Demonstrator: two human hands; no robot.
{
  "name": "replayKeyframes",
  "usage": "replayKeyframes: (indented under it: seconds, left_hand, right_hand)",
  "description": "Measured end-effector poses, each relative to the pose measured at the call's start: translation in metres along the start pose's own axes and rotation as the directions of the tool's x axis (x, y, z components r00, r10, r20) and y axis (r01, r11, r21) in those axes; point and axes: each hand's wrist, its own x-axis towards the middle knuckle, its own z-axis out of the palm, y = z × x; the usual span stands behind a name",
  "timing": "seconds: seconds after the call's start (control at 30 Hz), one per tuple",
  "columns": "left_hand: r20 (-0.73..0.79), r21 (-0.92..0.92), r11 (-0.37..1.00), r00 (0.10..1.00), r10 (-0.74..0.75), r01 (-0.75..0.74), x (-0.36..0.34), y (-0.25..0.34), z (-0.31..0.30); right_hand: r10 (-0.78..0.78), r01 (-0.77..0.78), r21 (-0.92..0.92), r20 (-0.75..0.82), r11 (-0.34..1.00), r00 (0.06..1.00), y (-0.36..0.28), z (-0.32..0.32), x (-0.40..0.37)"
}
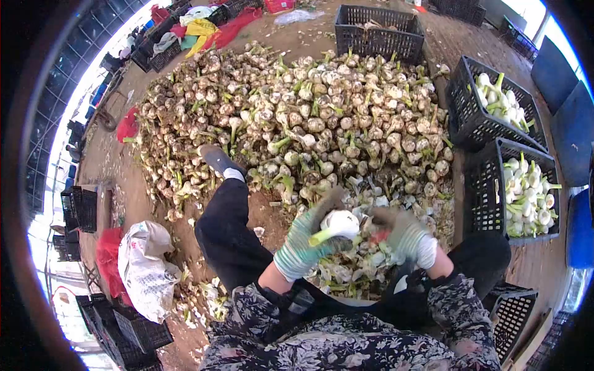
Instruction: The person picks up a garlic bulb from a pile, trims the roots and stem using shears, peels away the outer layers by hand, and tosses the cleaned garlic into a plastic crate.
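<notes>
I see left hand (303, 238) clamped on white bulb (340, 224), at near side of heap (322, 117). Right hand (402, 232) beside bulb, apart from left; finger closure — cannot tell. Step, as judged: in-hand bulb work; further handling calls for firm left grip.

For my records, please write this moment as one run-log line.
left hand: holding white bulb | right hand: beside bulb, grip unclear | ahead: bulb heap | right side: bulb-filled crates

Single head-worn view, looking forward and down past wearer's lap; hands (356, 232) close, wide round-edged field.
</notes>
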Motion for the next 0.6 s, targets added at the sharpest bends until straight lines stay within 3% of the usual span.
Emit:
replayKeyframes:
  seconds: [0.03,0.07,0.1,0.17,0.2,0.23,0.3,0.33,0.37,0.43,0.47,0.5,0.57,0.6]
  left_hand:
    - [0.006,0.059,0.998,0.999,-0.033,0.032,-0.001,0.000,-0.001]
    - [0.009,0.079,0.996,0.999,-0.032,0.031,0.001,0.007,0.002]
    - [0.018,0.077,0.996,0.999,-0.039,0.037,0.002,0.006,0.003]
    - [0.105,0.422,0.903,0.994,0.034,-0.076,0.007,0.002,0.005]
    - [0.129,0.442,0.889,0.989,0.067,-0.118,0.008,0.000,0.006]
    - [0.129,0.437,0.892,0.990,0.062,-0.113,0.008,0.000,0.008]
    - [0.108,0.083,0.985,0.981,-0.159,0.150,0.008,0.009,0.013]
    - [0.103,-0.010,0.970,0.965,-0.241,0.243,0.006,0.004,0.011]
    - [0.103,-0.007,0.969,0.964,-0.245,0.247,0.006,0.002,0.011]
    - [-0.010,-0.089,0.972,0.976,-0.219,0.218,0.007,-0.004,0.012]
    - [-0.060,-0.107,0.967,0.969,-0.238,0.231,0.007,-0.006,0.015]
    - [-0.061,-0.109,0.966,0.969,-0.241,0.233,0.008,-0.008,0.015]
    - [-0.051,-0.069,0.989,0.990,-0.135,0.131,0.009,-0.014,0.018]
    - [-0.045,-0.093,0.980,0.983,-0.178,0.174,0.009,-0.017,0.019]
  right_hand:
    - [0.087,-0.038,0.504,-0.073,0.863,0.993,-0.014,-0.007,-0.005]
    - [-0.061,0.063,0.041,-0.069,0.997,0.996,-0.020,-0.017,-0.004]
    - [-0.053,0.056,0.047,-0.075,0.997,0.996,-0.026,-0.017,-0.005]
    - [-0.247,0.248,-0.003,-0.086,0.969,0.965,-0.036,-0.012,-0.004]
    - [-0.421,0.406,-0.193,-0.040,0.893,0.906,-0.026,-0.009,0.001]
    - [-0.414,0.399,-0.191,-0.039,0.897,0.910,-0.018,-0.008,0.005]
    - [-0.422,0.414,0.112,0.069,0.904,0.904,-0.020,-0.010,0.011]
    - [-0.190,0.105,0.341,0.226,0.934,0.955,-0.023,-0.020,0.003]
    - [-0.191,0.105,0.345,0.226,0.933,0.955,-0.019,-0.020,0.001]
    - [-0.325,0.286,0.581,-0.038,0.763,0.945,-0.011,-0.013,-0.007]
    - [-0.365,0.357,0.299,-0.030,0.885,0.930,-0.012,-0.014,-0.007]
    - [-0.424,0.432,-0.005,-0.199,0.902,0.884,-0.013,-0.001,-0.003]
    - [-0.308,0.303,-0.058,-0.264,0.951,0.914,-0.026,0.005,-0.010]
    - [-0.300,0.297,-0.051,-0.269,0.953,0.915,-0.025,0.003,-0.011]
